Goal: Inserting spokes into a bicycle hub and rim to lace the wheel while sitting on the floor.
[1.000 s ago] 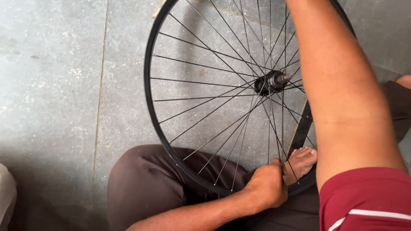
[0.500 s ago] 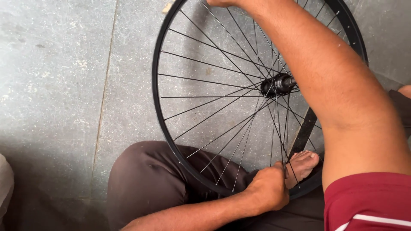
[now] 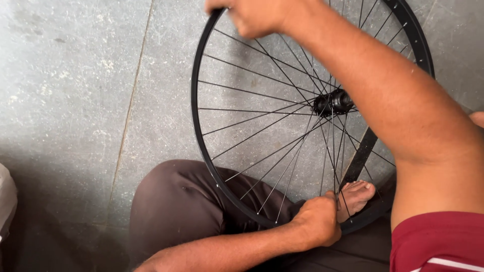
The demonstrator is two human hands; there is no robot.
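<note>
Bicycle wheel (image 3: 237, 166) stands roughly upright on the stone floor (image 3: 75, 100), bare black rim, no tyre, lower arc resting against the seated person's brown-trousered leg (image 3: 176, 201). A bare foot (image 3: 355, 199) shows behind the spokes at the bottom, and a dark flat bar (image 3: 360, 158) slants up from there toward the hub (image 3: 333, 102)

Left hand (image 3: 320, 221): grip closed near the rim's lowest stretch, fingers pinched around a spoke where it meets the rim. Can't tell if there's a small tool inside the fist, it's hidden

Right hand (image 3: 254, 15): at the top of the rim, blurred and half cut off by the frame edge. Looks wrapped over the rim, grip closed on it, but the blur leaves the finger position unclear

Step in hand, as I read it: spoke work at the bottom nipple, left hand doing the adjustment, right hand steadying or indexing the wheel from the top

Next move likely calls for:
- keeping the rim pinned against the leg so it doesn't roll
- a small rotation from the top hand to bring the neighbouring spoke down to the left hand
- fingers kept out of the spoke crossings near the foot
</note>
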